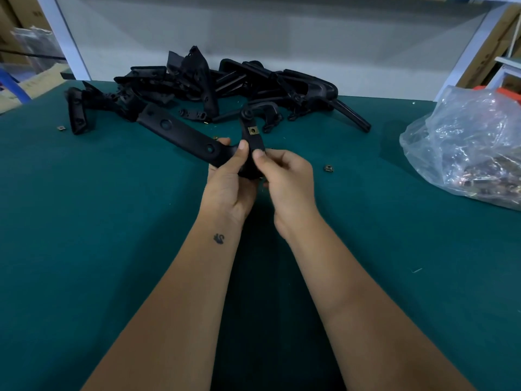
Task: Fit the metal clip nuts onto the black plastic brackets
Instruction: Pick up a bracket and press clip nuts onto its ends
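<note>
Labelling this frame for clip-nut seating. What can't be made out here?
- Head view: bracket lower end, hidden by left hand and right hand.
- Clip nut: its far side faces away, so full seating is unclear.
- Plastic bag: cut off by right edge; contents blurred.

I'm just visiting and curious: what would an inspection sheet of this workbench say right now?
Surface: green mat covers the bench.
Job's things: held bracket carries a fitted clip nut; pile of brackets at the back; bag of clip nuts at right.
Clutter: loose clip nut right of the hands, another at far left.
Hands: left hand and right hand both grip the held bracket.
Cables: nothing seen.
Surroundings: white frame post, cardboard boxes behind.
</note>
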`<state>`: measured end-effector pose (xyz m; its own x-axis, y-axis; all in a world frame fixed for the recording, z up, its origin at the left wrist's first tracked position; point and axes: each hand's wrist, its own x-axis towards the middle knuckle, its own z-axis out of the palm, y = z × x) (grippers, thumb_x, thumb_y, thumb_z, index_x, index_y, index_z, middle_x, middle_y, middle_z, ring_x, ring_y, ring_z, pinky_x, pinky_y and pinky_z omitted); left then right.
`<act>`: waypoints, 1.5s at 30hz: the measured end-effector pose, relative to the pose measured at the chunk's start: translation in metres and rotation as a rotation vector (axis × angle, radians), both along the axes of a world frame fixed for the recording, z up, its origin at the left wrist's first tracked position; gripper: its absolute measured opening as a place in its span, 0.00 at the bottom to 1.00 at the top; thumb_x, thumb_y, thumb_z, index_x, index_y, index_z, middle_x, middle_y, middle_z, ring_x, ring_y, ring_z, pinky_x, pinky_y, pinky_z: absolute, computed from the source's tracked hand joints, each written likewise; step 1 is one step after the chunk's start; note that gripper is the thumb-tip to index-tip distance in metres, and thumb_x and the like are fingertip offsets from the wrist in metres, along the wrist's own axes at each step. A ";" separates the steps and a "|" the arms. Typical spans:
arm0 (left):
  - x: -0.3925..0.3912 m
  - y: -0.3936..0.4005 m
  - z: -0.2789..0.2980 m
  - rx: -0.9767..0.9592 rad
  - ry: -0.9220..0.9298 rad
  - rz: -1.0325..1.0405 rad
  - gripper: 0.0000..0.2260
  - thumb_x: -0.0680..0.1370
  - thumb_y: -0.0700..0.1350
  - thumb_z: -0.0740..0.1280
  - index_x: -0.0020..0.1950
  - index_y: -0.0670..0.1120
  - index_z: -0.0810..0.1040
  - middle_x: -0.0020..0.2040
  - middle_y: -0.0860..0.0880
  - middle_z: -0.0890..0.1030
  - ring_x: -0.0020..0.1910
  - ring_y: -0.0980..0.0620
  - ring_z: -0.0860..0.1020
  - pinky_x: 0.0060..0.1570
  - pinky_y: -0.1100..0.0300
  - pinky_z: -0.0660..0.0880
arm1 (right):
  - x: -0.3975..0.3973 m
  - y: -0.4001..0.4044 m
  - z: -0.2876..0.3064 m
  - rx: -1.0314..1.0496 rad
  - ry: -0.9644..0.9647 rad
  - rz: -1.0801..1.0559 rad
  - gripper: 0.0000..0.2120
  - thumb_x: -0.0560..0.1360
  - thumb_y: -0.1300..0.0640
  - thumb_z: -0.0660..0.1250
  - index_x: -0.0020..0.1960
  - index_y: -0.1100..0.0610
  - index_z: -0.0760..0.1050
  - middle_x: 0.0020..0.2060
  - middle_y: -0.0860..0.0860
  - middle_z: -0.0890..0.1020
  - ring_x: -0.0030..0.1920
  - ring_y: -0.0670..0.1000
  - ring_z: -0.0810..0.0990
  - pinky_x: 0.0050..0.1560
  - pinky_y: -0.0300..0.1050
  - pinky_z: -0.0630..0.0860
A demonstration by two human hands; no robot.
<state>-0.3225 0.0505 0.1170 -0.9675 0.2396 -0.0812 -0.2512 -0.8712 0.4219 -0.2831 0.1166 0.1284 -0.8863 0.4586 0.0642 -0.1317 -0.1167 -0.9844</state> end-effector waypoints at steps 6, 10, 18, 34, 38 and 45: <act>0.004 -0.004 -0.002 0.031 -0.015 -0.066 0.06 0.79 0.37 0.65 0.51 0.48 0.74 0.44 0.47 0.82 0.40 0.50 0.84 0.41 0.54 0.82 | 0.002 -0.012 -0.008 0.496 0.089 -0.211 0.08 0.74 0.57 0.72 0.52 0.57 0.77 0.50 0.45 0.75 0.53 0.42 0.74 0.53 0.28 0.69; 0.006 -0.006 0.001 0.063 -0.027 -0.080 0.03 0.80 0.39 0.66 0.51 0.47 0.75 0.41 0.47 0.82 0.39 0.48 0.83 0.43 0.53 0.82 | 0.001 -0.009 -0.005 0.575 0.118 -0.204 0.11 0.73 0.53 0.72 0.53 0.54 0.76 0.49 0.44 0.76 0.49 0.40 0.74 0.48 0.28 0.69; 0.008 -0.001 0.004 0.020 -0.019 -0.152 0.03 0.81 0.40 0.64 0.53 0.46 0.76 0.49 0.44 0.82 0.46 0.45 0.83 0.50 0.52 0.82 | 0.000 -0.005 -0.001 0.732 0.198 -0.286 0.14 0.73 0.54 0.72 0.58 0.52 0.78 0.49 0.46 0.77 0.48 0.41 0.75 0.44 0.30 0.69; 0.082 0.050 0.037 -0.141 -0.165 -0.211 0.06 0.81 0.46 0.65 0.50 0.48 0.81 0.46 0.45 0.84 0.49 0.46 0.81 0.56 0.50 0.78 | 0.085 0.045 0.019 -0.031 0.158 -0.354 0.07 0.73 0.66 0.72 0.40 0.56 0.79 0.35 0.48 0.82 0.37 0.43 0.78 0.40 0.35 0.75; 0.123 0.086 0.043 -0.308 -0.129 -0.206 0.06 0.80 0.43 0.65 0.54 0.49 0.81 0.43 0.50 0.79 0.37 0.53 0.76 0.37 0.61 0.75 | 0.149 0.095 0.028 -0.058 0.207 -0.472 0.07 0.74 0.67 0.70 0.42 0.55 0.79 0.37 0.46 0.82 0.37 0.40 0.78 0.40 0.32 0.73; 0.249 0.177 0.044 -0.482 0.127 -0.581 0.05 0.79 0.38 0.67 0.51 0.48 0.76 0.50 0.47 0.77 0.40 0.49 0.79 0.33 0.64 0.76 | 0.323 0.196 0.017 0.033 0.115 -0.876 0.02 0.77 0.60 0.70 0.49 0.54 0.80 0.34 0.41 0.80 0.32 0.36 0.75 0.37 0.30 0.70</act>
